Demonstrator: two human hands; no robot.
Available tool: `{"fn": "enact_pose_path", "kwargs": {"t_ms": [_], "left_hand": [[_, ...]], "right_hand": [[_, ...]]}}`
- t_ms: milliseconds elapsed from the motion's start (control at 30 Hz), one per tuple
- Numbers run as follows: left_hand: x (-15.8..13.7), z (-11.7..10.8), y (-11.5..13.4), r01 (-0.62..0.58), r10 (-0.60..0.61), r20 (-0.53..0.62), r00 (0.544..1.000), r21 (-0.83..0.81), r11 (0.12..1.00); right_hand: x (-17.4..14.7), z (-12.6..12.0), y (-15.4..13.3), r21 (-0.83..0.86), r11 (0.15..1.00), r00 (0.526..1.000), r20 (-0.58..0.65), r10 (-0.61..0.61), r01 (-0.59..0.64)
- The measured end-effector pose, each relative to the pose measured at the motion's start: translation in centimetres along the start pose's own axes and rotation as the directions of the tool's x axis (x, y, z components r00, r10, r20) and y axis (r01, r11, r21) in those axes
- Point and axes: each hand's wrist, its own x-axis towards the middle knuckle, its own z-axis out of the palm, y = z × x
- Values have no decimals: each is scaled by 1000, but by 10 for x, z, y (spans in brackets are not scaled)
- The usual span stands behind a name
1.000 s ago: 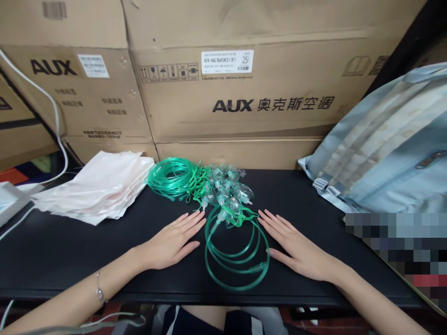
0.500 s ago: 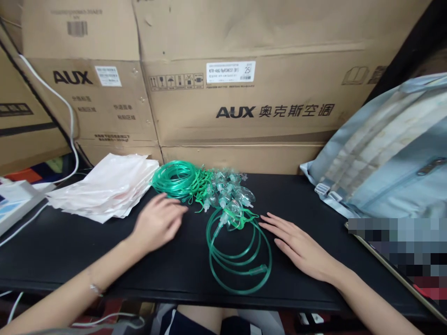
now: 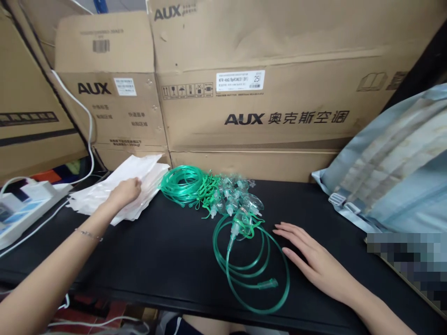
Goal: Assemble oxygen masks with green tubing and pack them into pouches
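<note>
My left hand (image 3: pixel 125 191) is over the stack of thin white plastic bags (image 3: pixel 146 163), its fingers bent and pinched on the top bag; the fingertips are partly hidden. My right hand (image 3: pixel 310 256) rests on the black table with fingers stretched out, holding nothing. Just left of it lies a clear oxygen mask (image 3: pixel 241 224) with a green strap and a loosely coiled green tube (image 3: pixel 228 267) ending in a connector (image 3: pixel 268 283). Behind that sit a pile of clear masks (image 3: pixel 230 195) with green straps (image 3: pixel 206 190) and a thick coil of green tubing (image 3: pixel 183 182).
Large cardboard boxes (image 3: pixel 279 139) stand along the back of the table (image 3: pixel 167 260). At the left is a white power strip (image 3: pixel 21 216) with plugs and a white cable (image 3: pixel 91 135). A light blue backpack (image 3: pixel 394 153) leans at the right, with a blurred-out object in front.
My left hand has moved left and away from me, from beside the green tubing onto the white bags, and its fingers have closed. My right hand stays beside the tube. The view has shifted slightly.
</note>
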Motion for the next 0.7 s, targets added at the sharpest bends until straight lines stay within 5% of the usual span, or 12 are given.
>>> {"fn": "enact_pose_path", "kwargs": {"t_ms": [167, 233, 267, 333, 400, 467, 533, 700], "left_hand": [[-2, -35, 32, 95, -85, -82, 993, 122, 988], [-4, -41, 55, -95, 103, -91, 991, 89, 992], [-6, -40, 67, -281, 287, -106, 952, 72, 957], [-10, -34, 89, -615, 618, -78, 782, 62, 786], [-12, -22, 106, -790, 793, -55, 607, 71, 609], [-10, -9, 114, -850, 855, -43, 518, 88, 519], [-2, 3, 116, -854, 859, -24, 512, 94, 512], [19, 16, 123, -776, 775, 49, 630, 45, 629]], "right_hand": [[11, -10, -1, 132, 991, 985, -161, 60, -39], [25, -23, -7, 364, 931, 968, -216, 124, -37], [34, -31, -11, 527, 849, 960, -222, 171, -30], [54, -50, -19, 849, 529, 957, -145, 253, -12], [73, -68, -22, 958, 261, 972, 59, 226, -119], [86, -78, -19, 965, 158, 967, 181, 181, -211], [95, -79, -12, 957, 135, 954, 229, 193, -257], [106, -50, -4, 978, 65, 905, 157, 396, -198]]}}
